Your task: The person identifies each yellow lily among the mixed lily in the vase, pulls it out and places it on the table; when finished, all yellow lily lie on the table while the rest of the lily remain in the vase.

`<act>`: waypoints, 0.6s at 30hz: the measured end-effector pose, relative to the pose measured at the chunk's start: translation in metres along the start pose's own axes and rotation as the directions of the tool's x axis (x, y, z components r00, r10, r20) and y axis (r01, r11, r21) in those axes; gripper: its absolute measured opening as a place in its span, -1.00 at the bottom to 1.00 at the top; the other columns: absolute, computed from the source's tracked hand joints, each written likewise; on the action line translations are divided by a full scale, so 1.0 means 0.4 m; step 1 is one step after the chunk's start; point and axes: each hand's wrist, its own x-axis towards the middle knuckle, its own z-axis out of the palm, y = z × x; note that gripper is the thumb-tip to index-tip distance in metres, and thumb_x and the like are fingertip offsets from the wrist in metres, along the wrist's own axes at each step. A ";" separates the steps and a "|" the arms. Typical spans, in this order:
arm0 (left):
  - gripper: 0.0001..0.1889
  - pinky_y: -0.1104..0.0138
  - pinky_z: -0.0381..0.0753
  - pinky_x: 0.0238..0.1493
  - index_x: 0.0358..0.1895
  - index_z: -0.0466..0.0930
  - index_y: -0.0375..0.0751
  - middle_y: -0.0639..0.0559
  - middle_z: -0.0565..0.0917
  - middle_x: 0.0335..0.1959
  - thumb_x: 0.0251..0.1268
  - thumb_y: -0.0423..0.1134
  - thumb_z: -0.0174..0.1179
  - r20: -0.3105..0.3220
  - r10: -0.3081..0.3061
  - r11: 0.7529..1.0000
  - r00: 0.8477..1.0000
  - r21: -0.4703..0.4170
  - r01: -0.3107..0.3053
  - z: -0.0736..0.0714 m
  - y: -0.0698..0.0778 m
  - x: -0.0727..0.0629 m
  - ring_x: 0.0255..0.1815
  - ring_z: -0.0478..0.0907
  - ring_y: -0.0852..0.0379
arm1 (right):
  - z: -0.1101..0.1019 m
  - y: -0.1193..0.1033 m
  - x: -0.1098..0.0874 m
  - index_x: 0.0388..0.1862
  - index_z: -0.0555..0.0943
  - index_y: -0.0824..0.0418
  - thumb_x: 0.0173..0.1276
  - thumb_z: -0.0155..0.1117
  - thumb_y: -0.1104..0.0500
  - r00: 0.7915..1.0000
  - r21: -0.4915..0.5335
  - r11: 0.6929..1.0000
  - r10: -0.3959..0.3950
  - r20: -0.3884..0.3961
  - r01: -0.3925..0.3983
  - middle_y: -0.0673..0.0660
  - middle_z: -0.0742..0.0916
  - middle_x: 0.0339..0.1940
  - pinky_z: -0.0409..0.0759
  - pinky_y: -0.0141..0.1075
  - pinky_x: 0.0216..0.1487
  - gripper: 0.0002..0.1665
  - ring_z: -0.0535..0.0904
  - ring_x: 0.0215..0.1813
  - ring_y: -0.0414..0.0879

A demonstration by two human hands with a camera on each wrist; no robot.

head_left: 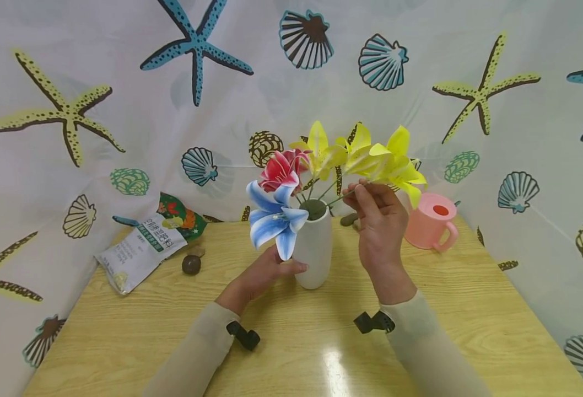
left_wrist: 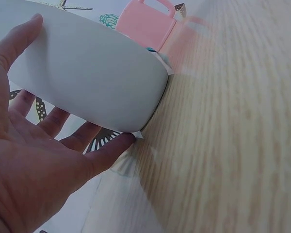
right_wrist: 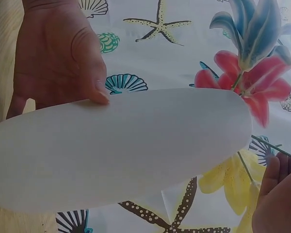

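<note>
A white vase [head_left: 316,253] stands upright on the wooden table. My left hand [head_left: 266,271] holds it low on its left side, thumb in front; in the left wrist view the fingers [left_wrist: 104,153] curve along its far side. At the vase's right, my right hand [head_left: 383,226] pinches the green stem of a yellow lily [head_left: 398,165], which leans right from the vase mouth. Other yellow lilies [head_left: 321,154], a pink-red lily [head_left: 282,170] and a blue-and-white lily [head_left: 277,218] stick out of the mouth. The vase hides where the stems end.
A pink pitcher [head_left: 422,226] with a handle stands at the back right. To the left lie a silver-and-green packet [head_left: 145,248] and a dark round stone [head_left: 191,264]. More small stones [head_left: 348,220] sit behind the vase. A patterned cloth [head_left: 252,99] hangs around the table.
</note>
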 end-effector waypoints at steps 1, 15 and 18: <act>-0.16 -0.29 0.05 0.86 0.73 0.23 0.41 0.22 0.40 0.74 0.48 0.06 0.44 -0.001 0.001 1.000 1.000 0.001 -0.001 0.000 0.000 0.000 0.86 0.21 -0.07 | -0.001 -0.005 0.001 -0.13 0.81 0.14 0.63 0.28 0.48 1.000 0.007 1.000 0.004 -0.006 -0.004 0.03 0.90 -0.20 0.88 -0.24 0.10 -0.71 0.87 -0.09 -0.11; -0.16 -0.29 0.05 0.86 0.74 0.24 0.39 0.21 0.41 0.75 0.50 0.06 0.44 0.003 0.015 1.000 1.000 0.002 -0.015 -0.002 -0.004 0.000 0.87 0.21 -0.07 | -0.034 -0.080 0.005 -0.07 0.80 0.26 0.61 0.32 0.46 1.000 -0.025 1.000 0.003 0.028 -0.002 0.07 0.91 -0.19 0.89 -0.25 0.05 -0.81 0.89 -0.16 -0.09; -0.15 -0.28 0.06 0.87 0.75 0.22 0.40 0.22 0.40 0.75 0.50 0.06 0.44 0.008 0.013 1.000 1.000 -0.009 -0.013 -0.002 -0.003 0.001 0.87 0.20 -0.06 | -0.050 -0.090 0.003 -0.09 0.79 0.23 0.60 0.31 0.49 0.999 -0.073 0.997 0.019 0.028 -0.016 0.07 0.91 -0.20 0.89 -0.26 0.02 -0.78 0.90 -0.19 -0.10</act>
